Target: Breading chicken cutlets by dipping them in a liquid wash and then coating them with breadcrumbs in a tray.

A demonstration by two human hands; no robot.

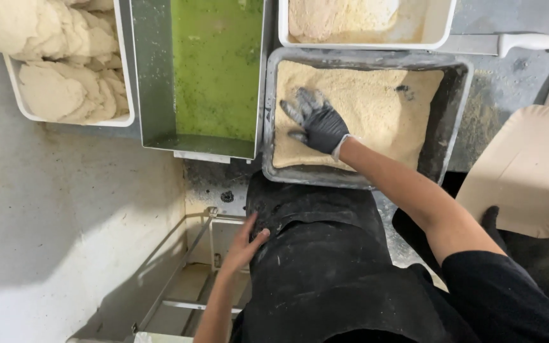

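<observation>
Grey, crumb-dusted desk (509, 82) seen from above, crowded with trays. Right hand (320, 124) in black glove, flat on breadcrumb bed (376, 101), fingers (295, 113) spread apart, pressing down, clamped on nothing. Crumbs fill dark metal tray (451, 121); bare corner of tray well off to the far side from the fingertips. Piece being coated probably buried under the palm, not visible, cannot tell for sure. Left hand (244, 244) bare, resting on black apron (316, 254), fingers loosely together, holding nothing.

Just beyond the gloved fingertips toward the left: deep steel pan of green batter (217, 70). Further that way, well apart: white tub of pale dough-like pieces (65, 76). Above the fingers, touching the crumb tray's edge: white tray with more crumbs (357, 22). White knife handle (532, 43) beyond that. Brown cardboard plate (528, 171) near the right forearm.

Step judged: breading, pressing crumbs on. Next move likely needs lifting or flipping the piece gently so coating stays on, fingers closing under the edge.
</observation>
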